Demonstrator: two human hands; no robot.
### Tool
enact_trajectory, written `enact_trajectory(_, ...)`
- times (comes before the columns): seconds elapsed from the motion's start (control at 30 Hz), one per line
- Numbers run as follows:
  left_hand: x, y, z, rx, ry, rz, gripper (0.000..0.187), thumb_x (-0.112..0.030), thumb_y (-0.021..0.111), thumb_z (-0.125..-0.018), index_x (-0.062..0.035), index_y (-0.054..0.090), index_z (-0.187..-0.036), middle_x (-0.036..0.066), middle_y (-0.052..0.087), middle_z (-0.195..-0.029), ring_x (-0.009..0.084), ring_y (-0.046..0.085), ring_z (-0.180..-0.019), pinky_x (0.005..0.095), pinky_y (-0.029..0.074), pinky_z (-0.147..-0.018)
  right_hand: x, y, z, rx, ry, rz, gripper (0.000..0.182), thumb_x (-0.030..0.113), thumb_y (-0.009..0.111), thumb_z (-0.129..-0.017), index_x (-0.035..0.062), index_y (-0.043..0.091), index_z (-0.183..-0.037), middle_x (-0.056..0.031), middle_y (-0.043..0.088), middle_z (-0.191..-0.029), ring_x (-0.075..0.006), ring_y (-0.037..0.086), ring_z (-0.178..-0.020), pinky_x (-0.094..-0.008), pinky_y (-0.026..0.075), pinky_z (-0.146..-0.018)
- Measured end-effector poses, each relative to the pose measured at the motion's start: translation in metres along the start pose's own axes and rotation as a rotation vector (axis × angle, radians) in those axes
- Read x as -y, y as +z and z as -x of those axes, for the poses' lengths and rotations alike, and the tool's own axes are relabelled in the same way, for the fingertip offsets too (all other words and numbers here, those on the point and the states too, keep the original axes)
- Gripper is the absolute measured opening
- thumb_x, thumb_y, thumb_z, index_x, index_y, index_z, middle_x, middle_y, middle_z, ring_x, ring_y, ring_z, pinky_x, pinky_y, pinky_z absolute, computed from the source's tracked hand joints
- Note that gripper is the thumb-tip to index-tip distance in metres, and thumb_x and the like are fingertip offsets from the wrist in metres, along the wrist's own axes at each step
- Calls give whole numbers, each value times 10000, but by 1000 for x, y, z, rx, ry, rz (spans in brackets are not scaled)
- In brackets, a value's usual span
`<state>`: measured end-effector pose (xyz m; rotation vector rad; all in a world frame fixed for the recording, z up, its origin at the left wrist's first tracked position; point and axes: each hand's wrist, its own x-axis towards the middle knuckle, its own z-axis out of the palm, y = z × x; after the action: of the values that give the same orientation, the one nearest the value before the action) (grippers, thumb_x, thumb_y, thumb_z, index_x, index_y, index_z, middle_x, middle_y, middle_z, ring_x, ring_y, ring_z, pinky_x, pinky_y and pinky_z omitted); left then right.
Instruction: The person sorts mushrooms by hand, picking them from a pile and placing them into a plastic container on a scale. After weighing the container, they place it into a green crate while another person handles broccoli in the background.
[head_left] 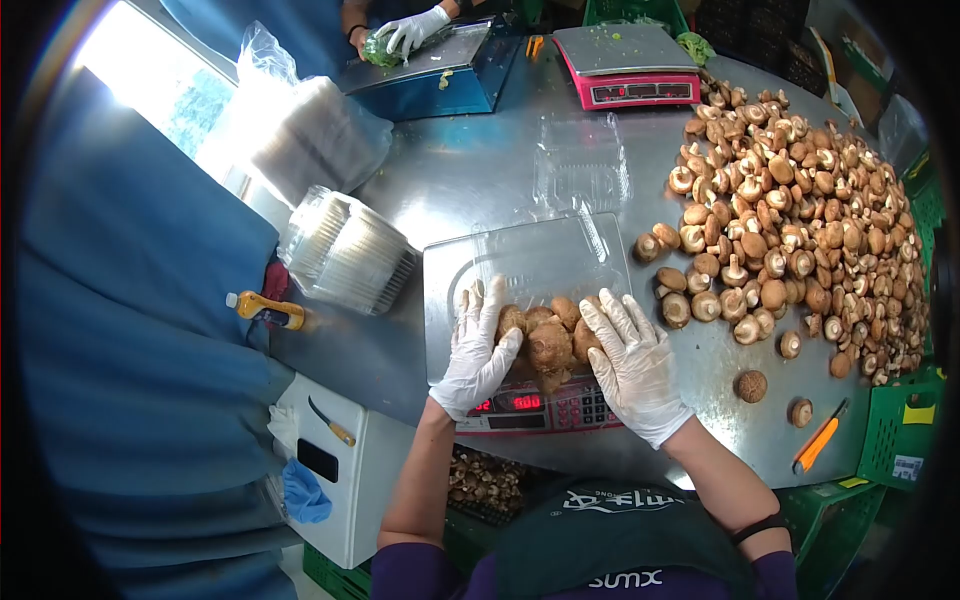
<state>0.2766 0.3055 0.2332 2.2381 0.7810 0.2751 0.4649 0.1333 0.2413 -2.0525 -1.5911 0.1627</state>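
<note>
A group of brown mushrooms [549, 345] sits in an open clear plastic box, its transparent lid [592, 236] tipped back over the steel scale [450, 262]. My left hand [474, 352], in a white glove, lies along the left side of the mushrooms, fingers stretched out and thumb apart. On the other side, my gloved right hand [636, 374] rests with its fingers spread, the fingertips at the mushrooms' right edge. Both hands look open, flanking the mushrooms. Red digits [526, 402] glow on the scale's front panel, partly hidden by the mushrooms.
A large mushroom pile [790, 220] covers the table's right. Another clear box [582, 170] lies behind the scale. Stacked lids [347, 250], a bottle [266, 309] and an orange-handled knife [819, 443] lie around. A co-worker's gloved hand [414, 30] works at the back.
</note>
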Motion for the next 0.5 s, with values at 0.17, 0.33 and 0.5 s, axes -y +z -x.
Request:
enact_trajectory(0.17, -9, -14, -35, -298, -257, 682, 816, -448, 484, -1051, -60, 27, -1605, 180, 590, -1298, 244, 567, -1212, 368, 429, -1037, -5, -7, -3, -24, -42, -118, 574, 311, 559, -994, 151, 411, -1524, -198, 436, -1505, -400, 459, -1347, -511, 373, -1074)
enact_trajectory(0.33, 5, -37, -66, -232, -241, 1431, 683, -536, 460, -1037, -82, 320, -1528, 227, 572, -1329, 307, 548, -1246, 464, 385, -1097, -22, -18, 1, -233, 93, -384, 532, 215, 552, -1002, 62, 424, -1495, -231, 414, -1484, -359, 427, -1376, -449, 360, -1116)
enact_trajectory(0.5, 3, -28, 0, -330, 202, 350, 516, -305, 547, -1036, -52, 430, -1470, 177, 582, -1297, 291, 560, -1212, 402, 433, -1048, -43, -31, 20, -88, 463, -1028, 500, 292, 613, -1018, 33, 488, -1428, -35, 592, -1095, -122, 557, -1036, -272, 455, -966)
